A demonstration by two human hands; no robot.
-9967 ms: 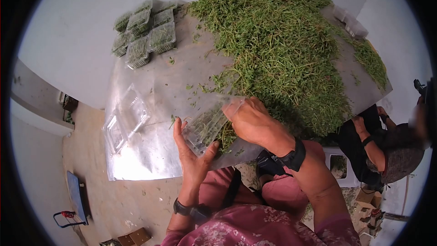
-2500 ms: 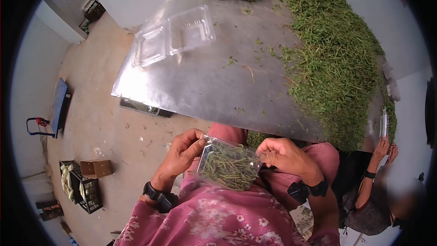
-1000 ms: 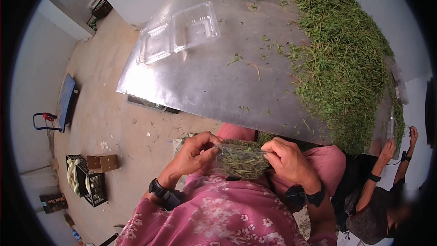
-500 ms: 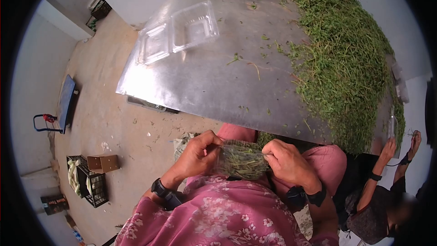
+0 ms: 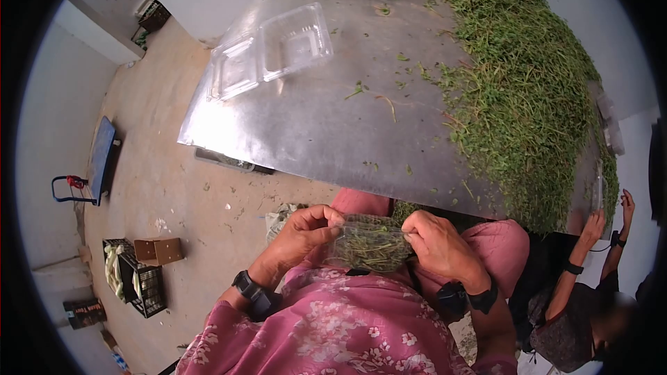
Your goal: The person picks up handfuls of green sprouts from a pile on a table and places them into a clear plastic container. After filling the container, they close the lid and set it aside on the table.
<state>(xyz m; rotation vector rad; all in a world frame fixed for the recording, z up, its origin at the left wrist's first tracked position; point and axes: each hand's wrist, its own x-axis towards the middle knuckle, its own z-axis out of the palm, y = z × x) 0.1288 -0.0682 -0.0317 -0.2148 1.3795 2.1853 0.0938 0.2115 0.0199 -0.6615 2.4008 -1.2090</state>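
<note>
We face a smooth, shiny metal bench (image 5: 299, 132) with a slanting near edge, its open room stretching between a tangled heap of leafy green stems (image 5: 528, 111) on the right and a splayed, clear plastic clamshell (image 5: 295, 45) toward the left edge. Just off the near edge, on our side, we hold a boxy, transparent punnet (image 5: 372, 246) filled with stems, the grip of our left hand (image 5: 306, 232) and right hand (image 5: 441, 239) each clamped on opposite ends; thin sprigs (image 5: 357, 89) dot the metal.

Two grips (image 5: 319, 226) (image 5: 425, 236) on one filled container (image 5: 372, 248), one trolley (image 5: 103, 156)
</note>
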